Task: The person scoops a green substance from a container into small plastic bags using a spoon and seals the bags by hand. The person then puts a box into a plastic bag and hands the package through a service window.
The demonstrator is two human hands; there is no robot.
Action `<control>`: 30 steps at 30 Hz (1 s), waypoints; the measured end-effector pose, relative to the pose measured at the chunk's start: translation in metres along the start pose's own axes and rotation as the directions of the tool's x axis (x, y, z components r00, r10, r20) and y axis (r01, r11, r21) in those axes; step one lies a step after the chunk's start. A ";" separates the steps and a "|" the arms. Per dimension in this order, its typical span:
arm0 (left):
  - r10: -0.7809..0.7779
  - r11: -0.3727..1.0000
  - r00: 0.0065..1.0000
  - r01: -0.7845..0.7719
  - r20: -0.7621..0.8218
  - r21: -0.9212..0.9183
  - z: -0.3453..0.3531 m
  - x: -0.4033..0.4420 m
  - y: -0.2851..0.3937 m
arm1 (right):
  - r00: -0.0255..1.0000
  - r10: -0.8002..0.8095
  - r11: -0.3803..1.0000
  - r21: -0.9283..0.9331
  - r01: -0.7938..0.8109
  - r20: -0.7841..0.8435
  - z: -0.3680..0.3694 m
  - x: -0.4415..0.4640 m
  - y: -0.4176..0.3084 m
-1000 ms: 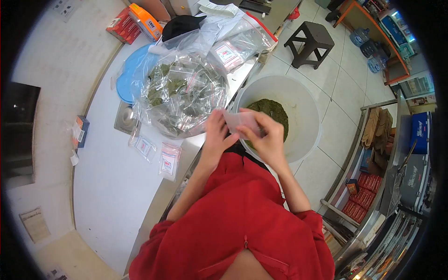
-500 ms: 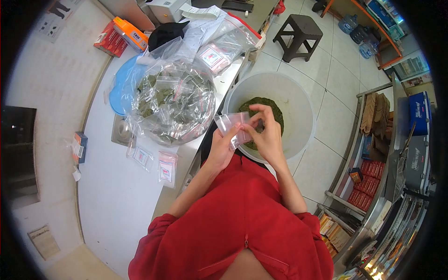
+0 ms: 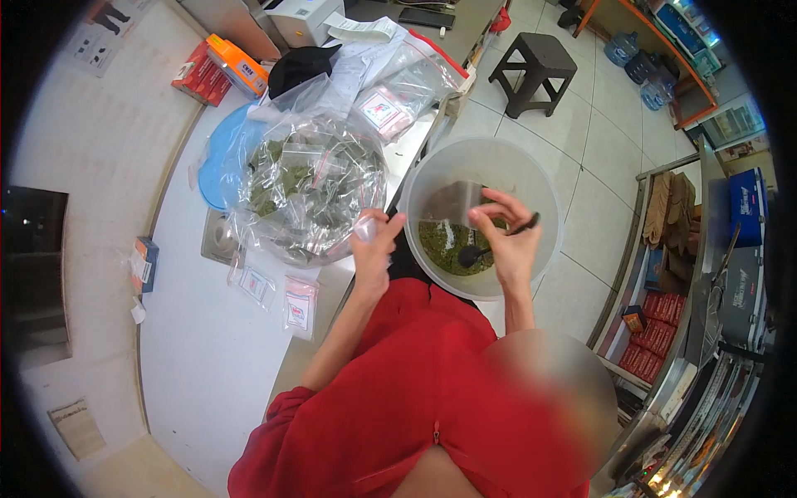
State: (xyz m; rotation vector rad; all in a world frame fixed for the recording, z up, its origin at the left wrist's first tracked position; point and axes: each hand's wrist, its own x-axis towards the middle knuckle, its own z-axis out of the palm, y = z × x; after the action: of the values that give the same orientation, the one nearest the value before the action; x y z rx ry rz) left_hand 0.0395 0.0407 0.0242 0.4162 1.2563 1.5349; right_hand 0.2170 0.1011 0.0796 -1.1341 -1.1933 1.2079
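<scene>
Over the white bucket [image 3: 544, 216], my right hand [image 3: 510, 245] pinches a small clear plastic bag [image 3: 470, 199] between thumb and finger. A black spoon [image 3: 471, 256] also sits in that hand, its bowl pointing down toward the green crumbled material [image 3: 444, 249] in the bucket. My left hand [image 3: 374, 249] is to the left of the bucket with small clear bags [image 3: 365, 227] in its fingers. Beside it on the table lies a large clear bag [image 3: 311, 191] full of small bags and green material.
The white table [image 3: 207, 357] holds two packs of small bags [image 3: 300, 305], a metal dish [image 3: 221, 236], a blue lid [image 3: 217, 158], a black cap [image 3: 300, 70] and boxes. A dark stool [image 3: 535, 70] stands behind the bucket; shelves [image 3: 664, 274] line the right.
My hands have moved apart. One small bag is now in my right hand above the bucket, and the black spoon has come into view in that hand. My left hand has shifted left.
</scene>
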 end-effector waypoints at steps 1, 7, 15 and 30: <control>0.064 0.993 0.998 -0.066 0.021 0.097 0.004 -0.005 0.012 | 1.000 0.016 1.000 -0.025 -0.016 0.013 -0.004 0.000 -0.007; 0.320 0.817 0.883 -0.440 0.343 0.373 0.032 -0.024 0.035 | 0.938 -0.252 0.893 -0.317 0.320 0.236 0.021 -0.028 -0.022; 0.399 0.679 0.834 -0.548 0.381 0.488 0.022 -0.018 0.052 | 0.948 -0.242 0.889 -0.344 0.302 0.206 0.020 -0.025 -0.021; 0.303 0.452 0.790 -0.611 0.533 0.649 0.031 -0.015 0.059 | 0.904 -0.320 0.831 -0.374 0.412 0.284 0.032 -0.026 -0.022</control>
State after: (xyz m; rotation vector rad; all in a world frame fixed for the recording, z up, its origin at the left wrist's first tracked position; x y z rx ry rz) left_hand 0.0400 0.0492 0.0923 1.7079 1.5732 1.1180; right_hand 0.1862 0.0740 0.1024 -1.0321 -1.8136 0.7964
